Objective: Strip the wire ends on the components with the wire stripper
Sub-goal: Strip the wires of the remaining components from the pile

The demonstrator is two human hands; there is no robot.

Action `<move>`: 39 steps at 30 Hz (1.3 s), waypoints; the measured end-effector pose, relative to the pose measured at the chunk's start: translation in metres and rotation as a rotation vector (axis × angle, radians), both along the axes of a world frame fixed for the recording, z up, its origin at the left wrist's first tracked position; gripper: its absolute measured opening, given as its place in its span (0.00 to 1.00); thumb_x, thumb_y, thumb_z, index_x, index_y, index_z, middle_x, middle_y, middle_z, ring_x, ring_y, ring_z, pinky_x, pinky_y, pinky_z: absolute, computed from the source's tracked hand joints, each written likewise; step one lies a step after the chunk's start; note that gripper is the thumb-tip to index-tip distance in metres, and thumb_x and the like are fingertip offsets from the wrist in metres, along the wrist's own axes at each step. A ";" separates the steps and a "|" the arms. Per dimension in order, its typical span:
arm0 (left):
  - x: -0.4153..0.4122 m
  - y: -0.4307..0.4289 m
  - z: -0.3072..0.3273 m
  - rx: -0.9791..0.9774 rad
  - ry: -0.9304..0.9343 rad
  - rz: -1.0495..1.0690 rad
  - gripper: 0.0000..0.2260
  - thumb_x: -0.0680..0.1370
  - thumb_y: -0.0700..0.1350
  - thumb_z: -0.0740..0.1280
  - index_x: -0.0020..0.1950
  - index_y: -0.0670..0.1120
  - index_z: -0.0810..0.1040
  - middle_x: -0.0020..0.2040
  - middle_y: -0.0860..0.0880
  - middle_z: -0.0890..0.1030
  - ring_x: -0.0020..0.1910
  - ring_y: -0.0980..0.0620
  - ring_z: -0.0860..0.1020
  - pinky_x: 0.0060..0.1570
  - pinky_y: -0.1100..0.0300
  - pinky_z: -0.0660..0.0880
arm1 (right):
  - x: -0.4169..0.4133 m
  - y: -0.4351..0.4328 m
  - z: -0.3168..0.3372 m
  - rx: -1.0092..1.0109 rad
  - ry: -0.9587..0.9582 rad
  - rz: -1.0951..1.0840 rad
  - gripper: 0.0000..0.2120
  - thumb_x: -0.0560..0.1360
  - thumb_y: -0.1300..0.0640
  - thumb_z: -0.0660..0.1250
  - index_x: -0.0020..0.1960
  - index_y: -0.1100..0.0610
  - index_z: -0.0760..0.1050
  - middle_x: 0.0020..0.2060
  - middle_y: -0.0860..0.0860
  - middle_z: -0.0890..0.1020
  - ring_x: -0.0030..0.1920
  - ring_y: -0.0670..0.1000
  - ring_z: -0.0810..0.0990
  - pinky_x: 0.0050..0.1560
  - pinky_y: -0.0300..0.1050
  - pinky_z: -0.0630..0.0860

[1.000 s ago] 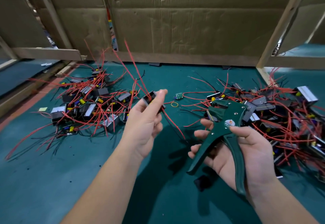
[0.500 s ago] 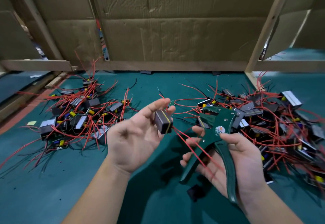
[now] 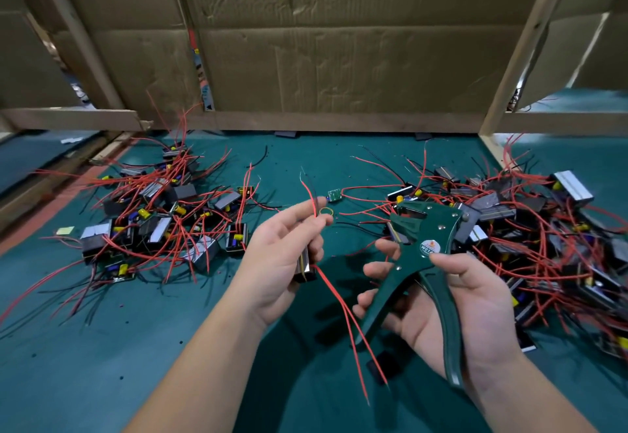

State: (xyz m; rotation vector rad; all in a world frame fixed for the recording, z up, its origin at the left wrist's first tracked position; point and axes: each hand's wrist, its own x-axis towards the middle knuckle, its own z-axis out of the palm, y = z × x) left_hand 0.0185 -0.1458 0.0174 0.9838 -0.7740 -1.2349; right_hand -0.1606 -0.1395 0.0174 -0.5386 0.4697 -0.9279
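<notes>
The single wide-angle camera is sitting on the person's head, looking forward and down. It is hovering close above the left hand (image 3: 282, 255) and right hand (image 3: 482, 300), and facing across the green table (image 3: 102, 364) toward the cardboard wall (image 3: 339, 58).

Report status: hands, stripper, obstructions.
Left hand holds component, pinches its red wire. Right hand grips wire stripper, wire not yet inserted. Other leads dangle near its handle.

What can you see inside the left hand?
The left hand grips a small dark component and pinches a red wire higher up. Two red leads hang below. The hand covers most of the component.
</notes>
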 end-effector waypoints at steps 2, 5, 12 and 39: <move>0.001 0.001 0.001 -0.003 -0.013 -0.023 0.06 0.73 0.43 0.68 0.46 0.44 0.84 0.35 0.50 0.80 0.26 0.57 0.69 0.26 0.67 0.68 | 0.000 0.000 0.000 -0.001 0.003 0.004 0.40 0.46 0.53 0.78 0.56 0.66 0.78 0.43 0.67 0.80 0.36 0.66 0.80 0.40 0.62 0.80; 0.003 0.004 0.003 -0.002 -0.095 -0.105 0.10 0.69 0.51 0.69 0.41 0.47 0.85 0.32 0.51 0.79 0.24 0.58 0.68 0.24 0.68 0.66 | 0.000 0.000 0.001 -0.012 0.010 0.023 0.39 0.48 0.53 0.78 0.57 0.66 0.78 0.44 0.67 0.80 0.36 0.66 0.80 0.40 0.62 0.80; 0.001 0.008 0.005 -0.006 -0.426 -0.091 0.04 0.70 0.44 0.73 0.36 0.52 0.84 0.24 0.56 0.71 0.22 0.58 0.63 0.23 0.66 0.59 | -0.001 0.002 0.004 -0.042 0.043 0.166 0.38 0.51 0.53 0.79 0.59 0.66 0.77 0.43 0.69 0.79 0.36 0.66 0.79 0.41 0.62 0.79; 0.018 0.015 0.018 -0.249 -0.530 0.071 0.05 0.68 0.44 0.71 0.31 0.50 0.81 0.22 0.57 0.62 0.25 0.59 0.59 0.26 0.67 0.59 | -0.003 0.011 0.002 -0.218 0.138 0.443 0.18 0.66 0.52 0.74 0.49 0.63 0.77 0.38 0.66 0.78 0.39 0.65 0.79 0.47 0.63 0.70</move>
